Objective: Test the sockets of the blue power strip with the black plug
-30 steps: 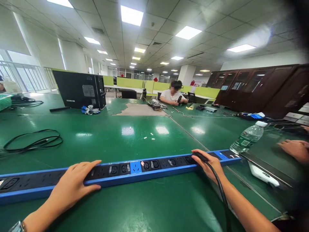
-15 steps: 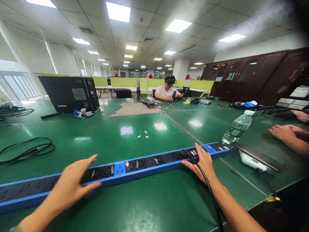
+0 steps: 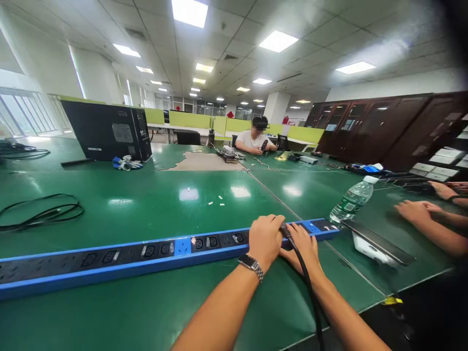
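Observation:
A long blue-framed power strip (image 3: 183, 247) with black sockets lies across the green table. A black plug (image 3: 286, 230) with a thick black cable (image 3: 306, 278) is at the strip's right part. My left hand (image 3: 265, 239), with a metal-banded watch on its wrist, is closed over the strip with its fingertips at the plug. Just right of it, my right hand (image 3: 303, 246) grips the strip from the front, fingers over the top and thumb at the near side. The cable runs over my right hand toward me. My left fingers partly hide the plug's front.
A water bottle (image 3: 353, 201) and a dark flat panel over a white device (image 3: 373, 249) stand near the strip's right end. A black computer case (image 3: 109, 131) and coiled cable (image 3: 54, 209) are at left. Another person's hands (image 3: 417, 212) rest at right; someone sits opposite.
My left hand has moved right along the strip, from its left part to the plug, and closed. My right hand stays near the plug, its fingers now closer in. The view has shifted slightly.

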A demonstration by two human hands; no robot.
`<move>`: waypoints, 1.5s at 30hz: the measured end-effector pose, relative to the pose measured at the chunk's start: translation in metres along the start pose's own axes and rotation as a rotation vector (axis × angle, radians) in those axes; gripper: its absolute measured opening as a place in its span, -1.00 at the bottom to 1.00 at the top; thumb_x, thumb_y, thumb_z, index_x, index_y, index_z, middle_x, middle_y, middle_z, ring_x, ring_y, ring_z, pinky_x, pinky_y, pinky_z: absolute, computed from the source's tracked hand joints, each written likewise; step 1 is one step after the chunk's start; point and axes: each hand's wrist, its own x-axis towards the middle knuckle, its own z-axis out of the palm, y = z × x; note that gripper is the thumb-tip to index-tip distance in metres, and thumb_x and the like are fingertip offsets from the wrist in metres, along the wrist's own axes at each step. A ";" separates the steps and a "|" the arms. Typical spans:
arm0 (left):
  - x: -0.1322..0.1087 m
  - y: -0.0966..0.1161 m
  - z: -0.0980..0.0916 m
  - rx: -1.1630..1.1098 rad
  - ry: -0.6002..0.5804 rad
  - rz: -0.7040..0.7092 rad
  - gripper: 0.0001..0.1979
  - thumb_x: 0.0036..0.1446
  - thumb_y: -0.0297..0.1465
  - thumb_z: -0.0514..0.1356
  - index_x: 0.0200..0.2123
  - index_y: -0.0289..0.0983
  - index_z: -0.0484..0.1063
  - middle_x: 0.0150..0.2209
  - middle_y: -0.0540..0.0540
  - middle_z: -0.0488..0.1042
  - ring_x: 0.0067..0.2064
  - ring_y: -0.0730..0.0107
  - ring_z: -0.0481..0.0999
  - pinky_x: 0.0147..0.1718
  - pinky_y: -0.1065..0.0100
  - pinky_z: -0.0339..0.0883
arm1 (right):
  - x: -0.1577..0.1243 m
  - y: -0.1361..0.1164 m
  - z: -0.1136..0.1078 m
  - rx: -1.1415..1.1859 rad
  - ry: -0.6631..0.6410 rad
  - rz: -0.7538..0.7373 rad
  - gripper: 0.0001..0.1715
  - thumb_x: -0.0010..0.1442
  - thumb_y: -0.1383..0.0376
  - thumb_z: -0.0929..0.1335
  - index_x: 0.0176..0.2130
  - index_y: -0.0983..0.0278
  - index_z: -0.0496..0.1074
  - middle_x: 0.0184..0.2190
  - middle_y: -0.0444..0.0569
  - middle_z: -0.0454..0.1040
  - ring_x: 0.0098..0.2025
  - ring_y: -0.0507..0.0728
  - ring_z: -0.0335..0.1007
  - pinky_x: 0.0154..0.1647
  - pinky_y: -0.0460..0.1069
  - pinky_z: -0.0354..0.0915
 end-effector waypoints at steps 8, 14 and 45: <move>-0.124 -0.144 -0.185 0.038 0.391 -0.303 -0.58 0.21 -0.22 0.17 0.12 -0.16 0.41 -0.06 -0.13 0.58 -0.06 0.18 0.54 -0.03 0.15 0.40 | 0.002 -0.002 -0.007 0.004 -0.076 0.043 0.04 0.01 -0.29 0.23 0.24 0.31 0.19 0.30 0.21 0.17 0.34 0.40 -0.03 0.27 0.45 -0.16; -0.209 -0.187 -0.259 0.058 0.107 -0.339 -0.52 0.18 -0.11 0.12 0.09 -0.22 0.44 -0.08 -0.15 0.58 -0.08 0.19 0.56 -0.04 0.19 0.41 | 0.003 -0.053 -0.020 0.161 0.022 -0.010 0.07 0.08 -0.29 0.20 0.27 0.39 0.14 0.32 0.28 0.11 0.38 0.42 -0.16 0.30 0.43 -0.19; -0.244 -0.189 -0.240 0.672 0.031 -0.417 -0.41 0.16 -0.10 0.07 0.24 -0.10 0.26 0.27 -0.20 0.27 0.33 -0.22 0.08 0.17 -0.33 -0.16 | 0.016 -0.145 -0.079 0.771 0.167 0.047 -0.44 0.20 -0.05 0.23 -0.01 0.25 0.43 -0.13 0.09 0.56 -0.12 0.23 0.49 -0.03 0.15 0.36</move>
